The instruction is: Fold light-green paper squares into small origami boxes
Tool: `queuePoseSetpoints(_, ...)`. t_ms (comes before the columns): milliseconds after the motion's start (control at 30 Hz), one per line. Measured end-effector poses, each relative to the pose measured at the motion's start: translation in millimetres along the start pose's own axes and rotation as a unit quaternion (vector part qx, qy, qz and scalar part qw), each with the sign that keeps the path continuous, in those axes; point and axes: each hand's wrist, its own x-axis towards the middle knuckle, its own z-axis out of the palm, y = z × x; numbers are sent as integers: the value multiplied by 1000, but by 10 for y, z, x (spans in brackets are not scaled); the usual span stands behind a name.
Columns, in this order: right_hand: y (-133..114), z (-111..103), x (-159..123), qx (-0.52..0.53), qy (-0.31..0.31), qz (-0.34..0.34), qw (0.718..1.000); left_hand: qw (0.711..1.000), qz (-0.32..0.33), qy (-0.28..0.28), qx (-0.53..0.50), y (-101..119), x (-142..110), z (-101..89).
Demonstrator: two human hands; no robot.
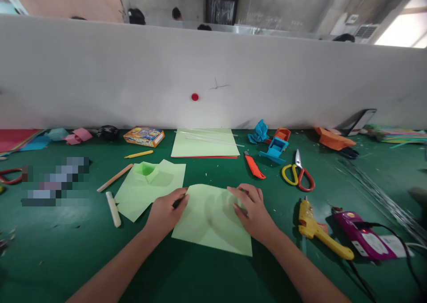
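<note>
Two grips, left hand [168, 208] and right hand [255, 212], pinching sheet [211, 225], lower centre: bowed, no crease visible. Folded piece [150, 175], left of centre, already shaped.

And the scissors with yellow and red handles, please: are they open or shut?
Shut: the scissors show their blades together as one narrow point.

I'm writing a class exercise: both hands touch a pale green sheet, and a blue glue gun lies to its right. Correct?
Not quite: the glue gun is yellow, not blue, as the head view shows. It does lie right of the pale green sheet, which the left hand and right hand touch.
</note>
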Motion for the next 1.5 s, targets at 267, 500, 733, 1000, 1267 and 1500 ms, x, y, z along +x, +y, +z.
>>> queuePoseSetpoints(267, -145, -75, -1, -35, -111, -12, 993, 997, -26, 65, 35, -36, 24, -48)
queuePoseSetpoints(500, -159, -97, 27, -43, -190, -9, 981, 994, 110, 10, 6, -56, 18, 36)
queuePoseSetpoints(733, -191, -112, 32, -44, -190, 4, 981, 962, 263, -69, 37, -51, 16, 133)
queuePoseSetpoints(1000, -179, -112, 26, -44, -192, 2, 980, 946, 285, -143, 54, -20, -16, 118)
queuePoseSetpoints(1267, -196, -132, 36, -43, -193, 1, 980, 933, 305, -186, 45, -10, -28, 54)
queuePoseSetpoints(1500, -212, -125, 23, -44, -183, -1, 982, 934, 322, -140, 67, 74, -57, 105)
